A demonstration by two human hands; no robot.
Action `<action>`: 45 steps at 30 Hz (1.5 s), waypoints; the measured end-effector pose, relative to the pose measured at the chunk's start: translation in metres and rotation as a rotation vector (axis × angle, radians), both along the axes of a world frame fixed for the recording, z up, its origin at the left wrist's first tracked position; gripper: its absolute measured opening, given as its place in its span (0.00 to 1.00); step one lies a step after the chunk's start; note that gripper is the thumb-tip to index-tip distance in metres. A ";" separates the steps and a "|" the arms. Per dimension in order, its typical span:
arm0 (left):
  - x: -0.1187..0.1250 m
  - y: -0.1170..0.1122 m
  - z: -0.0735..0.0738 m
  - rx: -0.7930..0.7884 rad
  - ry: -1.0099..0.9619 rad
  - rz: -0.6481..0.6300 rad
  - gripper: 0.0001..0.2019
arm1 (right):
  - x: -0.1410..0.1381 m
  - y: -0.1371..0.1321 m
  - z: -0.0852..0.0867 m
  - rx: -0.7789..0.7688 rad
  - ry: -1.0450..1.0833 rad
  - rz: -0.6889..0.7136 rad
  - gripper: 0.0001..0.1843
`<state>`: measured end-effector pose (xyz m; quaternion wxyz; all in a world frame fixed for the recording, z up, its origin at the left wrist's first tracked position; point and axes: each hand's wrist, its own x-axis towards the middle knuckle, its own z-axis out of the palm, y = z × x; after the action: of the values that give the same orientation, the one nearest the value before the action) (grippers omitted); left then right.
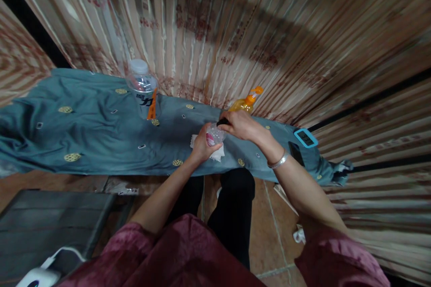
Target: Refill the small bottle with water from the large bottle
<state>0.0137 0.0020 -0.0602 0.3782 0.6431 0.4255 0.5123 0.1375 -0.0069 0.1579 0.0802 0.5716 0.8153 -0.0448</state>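
Observation:
My left hand (202, 143) is wrapped round a small clear bottle (214, 135) with a red label, held over a white tissue (217, 154) on the blue-grey cloth (94, 139). My right hand (239, 124) is closed over the bottle's dark cap end. A silver bangle (280, 160) sits on my right wrist. Just behind my right hand stands an orange-capped bottle of yellow liquid (245, 101), partly hidden.
A large clear bottle (142, 90) with a white cap stands on the cloth to the left. A blue-framed small device (305, 137) lies at the cloth's right end. Striped curtains hang behind. A dark table (40, 224) stands low left, on the tiled floor.

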 end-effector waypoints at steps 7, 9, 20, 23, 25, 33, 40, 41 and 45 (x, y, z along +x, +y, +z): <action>-0.001 0.002 -0.001 -0.017 -0.001 0.007 0.44 | -0.007 0.005 0.000 0.028 -0.124 -0.026 0.27; 0.000 0.001 -0.001 -0.023 -0.001 0.011 0.43 | -0.008 0.003 0.000 0.032 -0.136 -0.020 0.28; 0.003 0.003 -0.006 0.000 -0.010 0.016 0.44 | 0.000 0.001 0.008 -0.009 -0.081 0.123 0.18; 0.003 0.003 -0.007 -0.004 -0.016 0.015 0.45 | 0.002 0.001 0.010 -0.013 -0.071 0.141 0.21; 0.003 0.003 -0.006 -0.010 -0.012 0.015 0.45 | 0.002 0.002 0.010 -0.021 -0.074 0.150 0.21; 0.002 -0.001 0.001 -0.035 -0.011 0.004 0.44 | -0.006 0.005 0.007 -0.049 -0.138 0.157 0.19; 0.002 0.000 0.000 -0.033 -0.007 0.008 0.44 | -0.012 0.011 0.007 -0.058 -0.218 0.116 0.12; 0.002 0.000 0.001 -0.034 -0.001 0.005 0.43 | -0.013 0.013 0.007 -0.058 -0.229 0.106 0.12; 0.002 -0.001 0.001 -0.039 0.026 0.007 0.43 | -0.017 0.017 0.008 -0.063 -0.267 0.062 0.16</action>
<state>0.0154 0.0014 -0.0589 0.3834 0.6404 0.4427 0.4969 0.1202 0.0100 0.1657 0.2073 0.5444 0.8128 0.0088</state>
